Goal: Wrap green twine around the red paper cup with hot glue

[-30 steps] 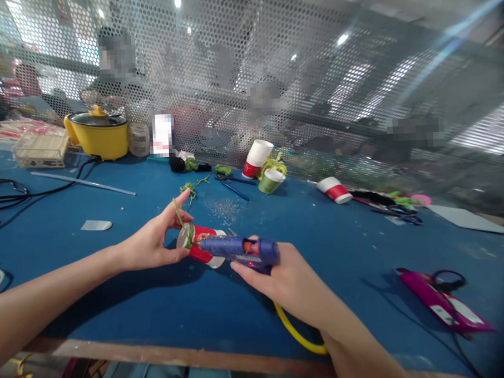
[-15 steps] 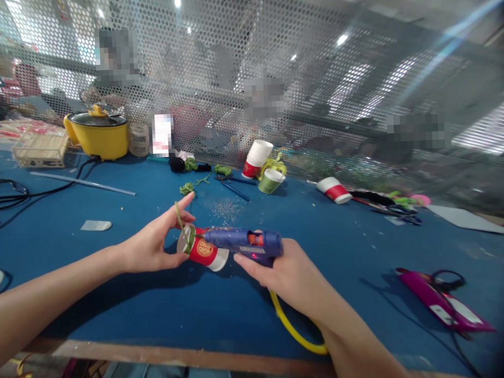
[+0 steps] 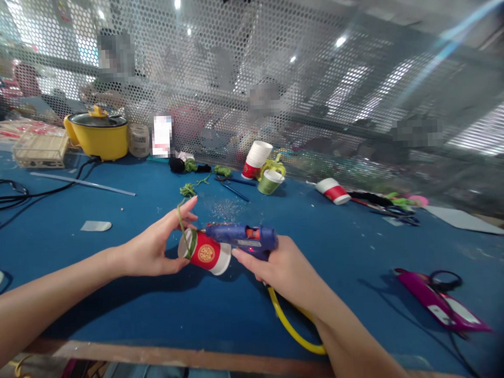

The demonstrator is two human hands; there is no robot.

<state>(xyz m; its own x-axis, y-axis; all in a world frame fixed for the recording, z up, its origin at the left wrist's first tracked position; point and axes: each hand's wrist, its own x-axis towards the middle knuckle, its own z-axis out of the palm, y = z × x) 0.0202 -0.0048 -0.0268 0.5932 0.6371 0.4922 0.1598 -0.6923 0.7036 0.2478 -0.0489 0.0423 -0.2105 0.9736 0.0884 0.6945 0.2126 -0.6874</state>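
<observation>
My left hand grips a red and white paper cup near its left end, and the cup lies tilted on its side. Green yarn is wrapped round that end of the cup, with a strand running up to my left fingers. A blue glue gun is held in my right hand. Its nozzle points left, at the cup's upper side close to the yarn. A yellow cable hangs below the gun.
On the blue table stand a yellow pot, a jar, stacked cups and a green-wrapped cup. Another cup lies on its side. A magenta pouch is at right. Behind rises a perforated metal screen.
The cup has turned slightly, showing more of its round emblem. The glue gun and my right hand have shifted a little to the left and up.
</observation>
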